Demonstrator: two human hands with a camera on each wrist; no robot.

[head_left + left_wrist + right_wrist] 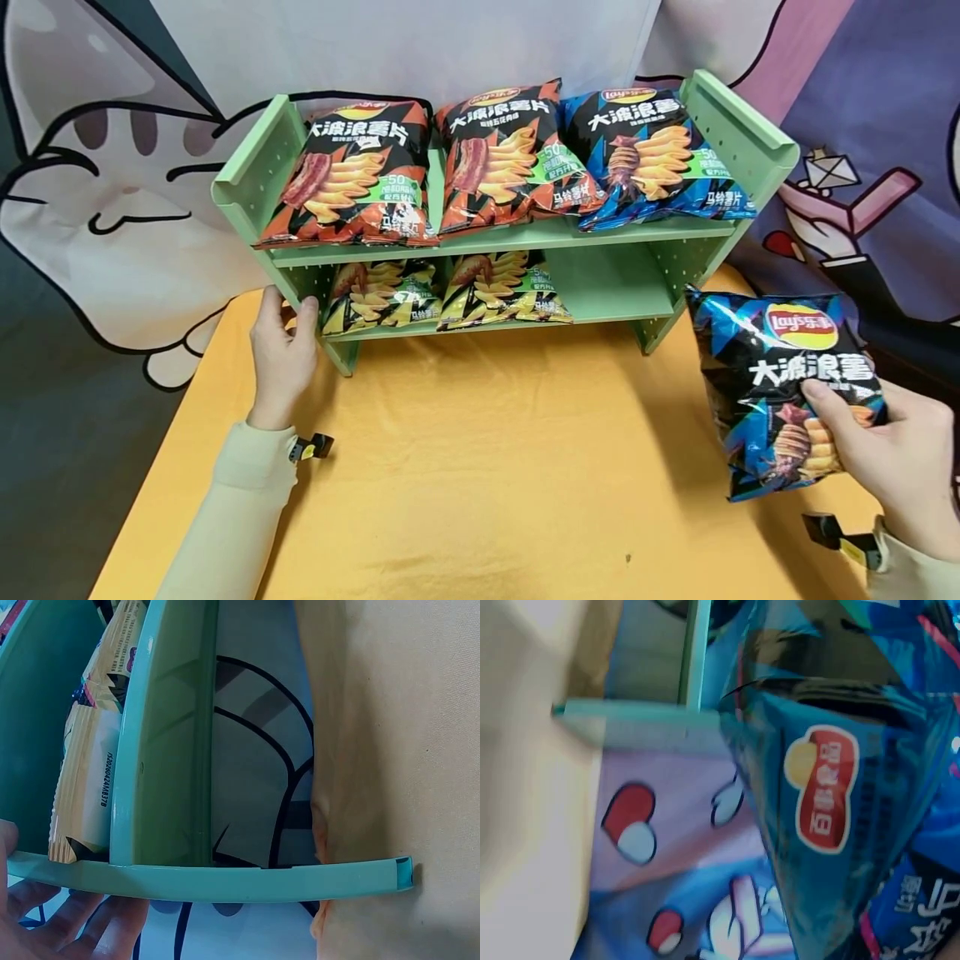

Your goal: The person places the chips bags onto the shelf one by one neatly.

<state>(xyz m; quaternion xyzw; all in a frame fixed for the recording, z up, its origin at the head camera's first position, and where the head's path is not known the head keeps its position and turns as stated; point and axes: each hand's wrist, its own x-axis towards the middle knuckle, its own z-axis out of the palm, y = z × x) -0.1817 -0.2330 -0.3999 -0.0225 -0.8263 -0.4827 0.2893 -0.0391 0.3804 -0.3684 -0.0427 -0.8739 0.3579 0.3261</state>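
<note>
My left hand [283,354] grips the left side panel of a green two-tier shelf [615,279]; in the left wrist view its fingers [112,926] lie along the panel's outer side. Off the shelf's right end, above the table, my right hand [903,454] holds a blue-and-black chip bag [795,333] by its right side, thumb across the front. This bag [892,787] fills much of the right wrist view. Two red-and-black chip bags [352,175] and one blue chip bag [645,154] lean on the top tier. Two yellow-and-black chip bags [386,292] sit on the lower tier, left and middle.
The shelf stands at the back of a table with a yellow-orange cloth [487,467]. Behind it hangs a cartoon-printed backdrop [112,208], which also shows at the right. The lower tier's right part is bare green board.
</note>
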